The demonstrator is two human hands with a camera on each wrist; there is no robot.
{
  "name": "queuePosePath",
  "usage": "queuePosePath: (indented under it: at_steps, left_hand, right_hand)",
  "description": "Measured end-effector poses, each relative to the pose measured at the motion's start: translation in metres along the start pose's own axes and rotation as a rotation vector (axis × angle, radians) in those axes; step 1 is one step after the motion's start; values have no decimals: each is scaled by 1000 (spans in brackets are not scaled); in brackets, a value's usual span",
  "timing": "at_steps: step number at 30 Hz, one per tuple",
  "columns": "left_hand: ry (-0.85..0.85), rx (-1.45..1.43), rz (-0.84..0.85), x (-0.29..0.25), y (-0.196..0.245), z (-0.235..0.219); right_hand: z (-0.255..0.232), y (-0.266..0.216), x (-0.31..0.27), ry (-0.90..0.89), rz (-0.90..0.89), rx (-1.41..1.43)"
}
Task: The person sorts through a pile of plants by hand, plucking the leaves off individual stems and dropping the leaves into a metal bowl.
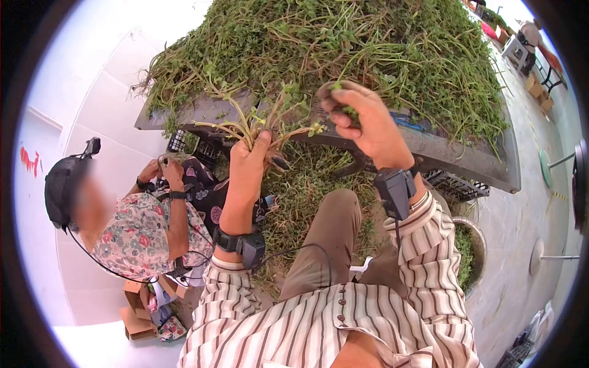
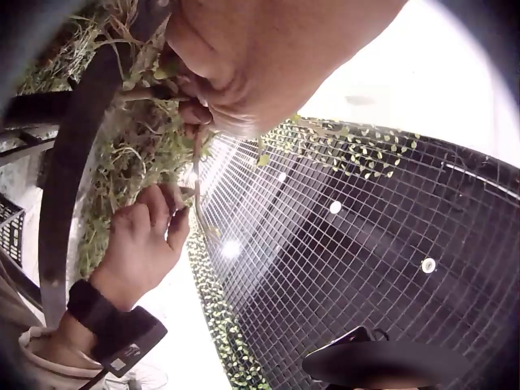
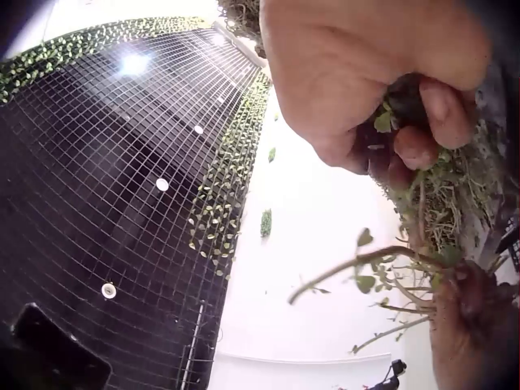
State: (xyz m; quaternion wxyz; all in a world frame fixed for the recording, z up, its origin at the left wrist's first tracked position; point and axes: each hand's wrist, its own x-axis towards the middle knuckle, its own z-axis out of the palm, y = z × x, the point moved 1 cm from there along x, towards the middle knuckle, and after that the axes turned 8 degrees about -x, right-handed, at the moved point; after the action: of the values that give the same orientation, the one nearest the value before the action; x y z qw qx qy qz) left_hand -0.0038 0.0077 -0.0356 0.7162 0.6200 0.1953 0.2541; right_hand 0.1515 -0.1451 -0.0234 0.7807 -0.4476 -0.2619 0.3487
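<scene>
My left hand [image 1: 248, 158] grips a small bunch of plant stems [image 1: 251, 127], pale and brownish, with little green leaves at their tips. The stems fan out above the thumb. Just to the right, my right hand [image 1: 375, 132] is raised near the table edge with its fingers curled. In the right wrist view a bit of green leaf [image 3: 383, 122] shows inside those curled fingers, the rest of it hidden in the palm. Below it, stems [image 3: 357, 264] from the left hand's bunch stick out.
A large heap of leafy green plants [image 1: 319, 49] covers the table [image 1: 442, 156] ahead. More cut plants [image 1: 307, 196] lie on the floor beneath. Another person [image 1: 144, 227] sits at the left. Black crates [image 1: 457, 186] stand under the table, and a round tub [image 1: 480, 245] of greens is at the right.
</scene>
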Motion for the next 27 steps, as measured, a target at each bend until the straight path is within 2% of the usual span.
queuePosePath:
  at_steps: [2, 4, 7, 11, 13, 15, 17, 19, 23, 27]
  left_hand:
    - [-24, 4, 4, 1, 0, -2]
    - [-56, 8, 8, 0, 0, 1]
    - [-14, 23, 25, -1, 0, 7]
    - [-29, 87, 11, -6, 5, 13]
    - [-35, 98, -2, -7, 5, 13]
    - [-86, 184, 8, -3, -2, 7]
    - [-82, 154, 8, -4, -2, 8]
    - [-77, 123, 8, -3, -5, 5]
    - [-48, 0, -63, -2, -9, -2]
    - [12, -90, -106, -4, -2, 1]
  right_hand:
    - [9, 7, -2, -77, 51, 26]
    - [13, 12, -4, -72, 69, -9]
    - [21, 18, -4, -188, 231, -133]
    - [26, 28, -2, -252, 212, -189]
    - [29, 28, -3, -198, 165, -260]
    - [33, 28, -3, -138, 149, -236]
    - [30, 28, -1, -80, 134, -211]
    - [17, 27, 4, 17, 72, -106]
    - [2, 22, 8, 77, 9, 77]
    - [7, 13, 4, 133, 49, 159]
